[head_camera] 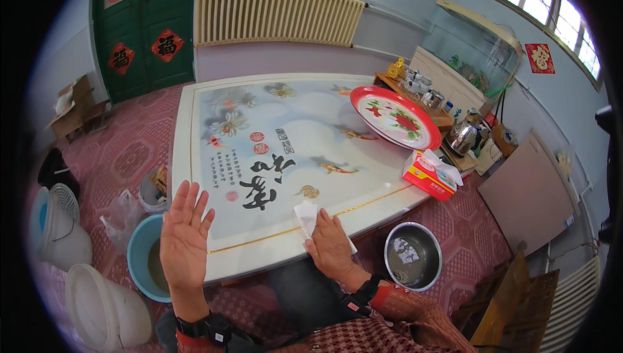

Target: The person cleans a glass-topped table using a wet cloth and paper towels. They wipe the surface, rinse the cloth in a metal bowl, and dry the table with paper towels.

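Observation:
My left hand [185, 241] is raised, palm up and holding nothing, in front of a light blue basin [141, 255] that it partly covers. My right hand [332, 246] rests at the near edge of a large table [272, 131] printed with koi, flowers and black characters. Under and between its fingers is a white tissue [306, 216], held against the tabletop. To the right on the table are a red tissue box [430, 178] with a tissue sticking out, and a round enamel tray [396, 117] with a red rim and flower pattern.
On the floor at right sits a steel pot [412, 255] with cloudy liquid. White buckets [107, 304] and a plastic bag [123, 219] stand at left. A steel kettle [462, 136] and cups are beyond the tray, near a fish tank [467, 46]. A wooden stool [506, 304] is lower right.

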Available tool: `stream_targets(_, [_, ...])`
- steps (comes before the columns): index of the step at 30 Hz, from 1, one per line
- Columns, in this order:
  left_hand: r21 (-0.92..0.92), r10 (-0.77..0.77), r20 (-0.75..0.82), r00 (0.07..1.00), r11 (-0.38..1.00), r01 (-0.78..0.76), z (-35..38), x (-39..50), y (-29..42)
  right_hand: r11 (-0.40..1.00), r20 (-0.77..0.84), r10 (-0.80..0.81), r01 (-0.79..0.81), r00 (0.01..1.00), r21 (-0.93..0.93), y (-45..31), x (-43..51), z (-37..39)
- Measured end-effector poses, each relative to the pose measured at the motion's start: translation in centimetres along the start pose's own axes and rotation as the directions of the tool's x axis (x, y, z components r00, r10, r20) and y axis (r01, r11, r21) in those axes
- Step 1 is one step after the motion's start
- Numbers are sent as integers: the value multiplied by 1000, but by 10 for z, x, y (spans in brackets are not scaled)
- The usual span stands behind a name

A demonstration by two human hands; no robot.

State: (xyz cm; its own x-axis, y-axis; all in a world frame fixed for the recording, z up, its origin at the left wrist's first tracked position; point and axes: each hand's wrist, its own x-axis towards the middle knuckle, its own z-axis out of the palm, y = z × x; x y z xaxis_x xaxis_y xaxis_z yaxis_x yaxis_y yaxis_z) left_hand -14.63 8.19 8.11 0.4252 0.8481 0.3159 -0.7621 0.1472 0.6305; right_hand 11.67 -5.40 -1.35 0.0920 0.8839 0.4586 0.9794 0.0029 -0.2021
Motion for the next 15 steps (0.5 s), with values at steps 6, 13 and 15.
stream_targets(6, [-21,84,-51,995,996,-85,-23,-11,30,989,157,-135,123,978,86,-74,16,17])
stream_targets(13, [11,185,-139,973,983,-186,-47,-22,61,939,222,-333,299,916,171,-152,36,50])
stream_targets(15, [26,207,-178,962,978,-206,-52,-24,65,909,252,-410,370,876,194,-177,42,66])
